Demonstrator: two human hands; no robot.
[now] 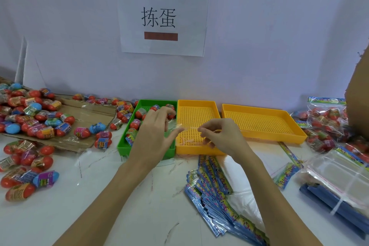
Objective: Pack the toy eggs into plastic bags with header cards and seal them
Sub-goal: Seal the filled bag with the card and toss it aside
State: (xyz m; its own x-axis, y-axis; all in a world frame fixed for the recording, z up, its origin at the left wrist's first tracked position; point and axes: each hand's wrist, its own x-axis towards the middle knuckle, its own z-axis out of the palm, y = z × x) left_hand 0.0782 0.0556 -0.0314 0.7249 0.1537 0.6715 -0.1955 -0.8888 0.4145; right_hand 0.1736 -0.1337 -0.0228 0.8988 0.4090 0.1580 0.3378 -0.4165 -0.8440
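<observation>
My left hand and right hand held a clear plastic bag between them, each pinching an edge of it over the near yellow tray. It was thin, limp film, nearly weightless and slick, I judged, so the mouth edges were the place to grip. The toy eggs, hard and smooth and likely to roll, lay heaped at nine o'clock, too many to count, with about ten more in the green tray. I counted three trays: one green, two yellow. Header cards fanned at five o'clock, filled bags at three.
</observation>
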